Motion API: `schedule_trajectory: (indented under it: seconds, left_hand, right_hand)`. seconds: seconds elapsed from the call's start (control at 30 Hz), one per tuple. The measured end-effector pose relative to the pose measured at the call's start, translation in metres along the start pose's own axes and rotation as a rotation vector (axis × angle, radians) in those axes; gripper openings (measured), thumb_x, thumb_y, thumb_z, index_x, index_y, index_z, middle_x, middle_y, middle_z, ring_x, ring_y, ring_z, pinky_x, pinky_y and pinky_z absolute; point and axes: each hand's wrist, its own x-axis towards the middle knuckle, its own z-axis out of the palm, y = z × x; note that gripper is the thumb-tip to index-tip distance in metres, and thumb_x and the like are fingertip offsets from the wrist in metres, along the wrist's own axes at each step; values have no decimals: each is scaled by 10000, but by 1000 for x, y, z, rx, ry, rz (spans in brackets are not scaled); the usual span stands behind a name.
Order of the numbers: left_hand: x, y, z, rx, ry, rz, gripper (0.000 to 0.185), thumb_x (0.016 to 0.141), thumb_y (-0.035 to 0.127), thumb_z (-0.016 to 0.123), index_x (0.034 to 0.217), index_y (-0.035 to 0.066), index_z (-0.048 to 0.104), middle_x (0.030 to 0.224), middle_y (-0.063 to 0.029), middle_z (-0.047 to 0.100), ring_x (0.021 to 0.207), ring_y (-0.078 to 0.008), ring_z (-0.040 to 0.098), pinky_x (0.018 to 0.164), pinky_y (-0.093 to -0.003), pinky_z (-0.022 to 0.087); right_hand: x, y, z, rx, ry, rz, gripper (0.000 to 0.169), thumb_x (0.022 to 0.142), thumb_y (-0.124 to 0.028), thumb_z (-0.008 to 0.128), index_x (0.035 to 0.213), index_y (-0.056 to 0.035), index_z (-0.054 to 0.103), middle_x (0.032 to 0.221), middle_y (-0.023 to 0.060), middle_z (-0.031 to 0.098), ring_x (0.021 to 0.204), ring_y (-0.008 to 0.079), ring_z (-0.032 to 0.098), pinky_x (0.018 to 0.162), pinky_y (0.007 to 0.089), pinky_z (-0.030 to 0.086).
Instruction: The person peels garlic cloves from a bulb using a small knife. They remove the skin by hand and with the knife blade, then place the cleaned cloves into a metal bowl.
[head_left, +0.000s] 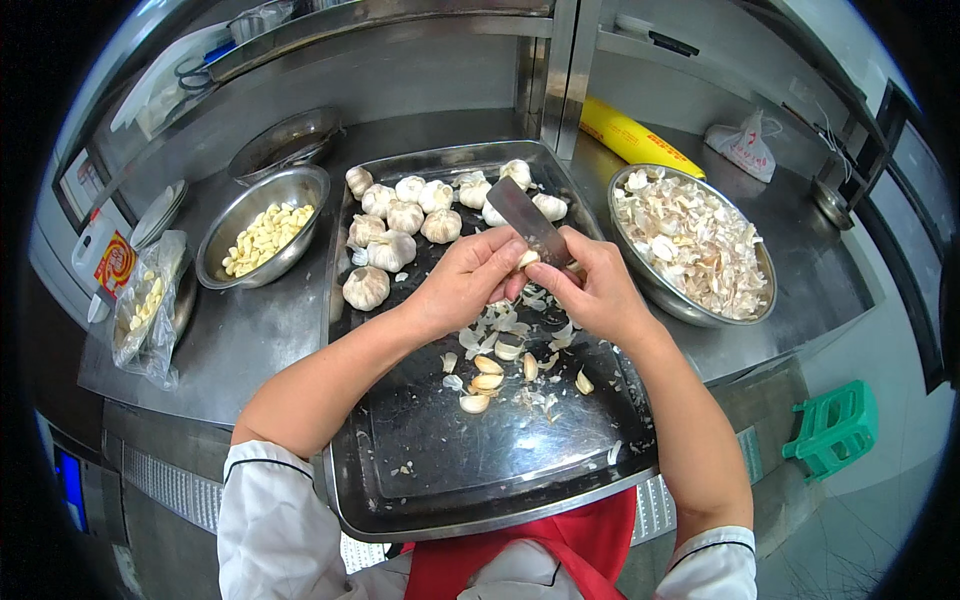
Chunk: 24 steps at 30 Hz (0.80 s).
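Observation:
Over a dark metal tray (450, 480), my left hand (476, 277) pinches a garlic clove (528, 259). Beside it my right hand (600, 281) grips a small knife with a broad blade (525, 217); its handle is hidden by the fingers. The right thumb rests by the clove. Whole garlic bulbs (405, 217) fill the tray's upper left and top. Several unpeeled cloves (487, 381) and loose skins (495, 322) lie below my hands. A steel bowl (319, 202) of peeled cloves (270, 236) stands left of the tray, and a bowl (766, 289) heaped with garlic skins (690, 240) stands right.
At the left are a plastic bag (150, 337) with cloves and a white jug (105, 251). An empty pan (285, 142) sits behind the left bowl. A yellow roll (637, 139) and a tied bag (744, 146) lie at the back right. A green stool (832, 431) stands below.

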Motion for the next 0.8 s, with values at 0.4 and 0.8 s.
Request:
schedule_trajectory:
  seconds: [0.4,0.8]
  left_hand:
    - [-2,-4,-2,33,-20,2,266,1031,266,383,911,76,525,688,51,439,595,-29,344,519,-185,285]
    - [-3,-5,2,-3,21,-4,290,1028,279,391,875,79,535,661,56,430,578,-28,333,509,-199,268]
  right_hand:
    - [-1,-9,-2,25,-43,-66,207,878,-180,642,956,10,611,673,110,617,551,143,546,530,290,431]
    - [0,-3,1,-116,-2,-136,186,875,-185,629,864,-1,598,624,103,552,530,190,517,499,307,407]
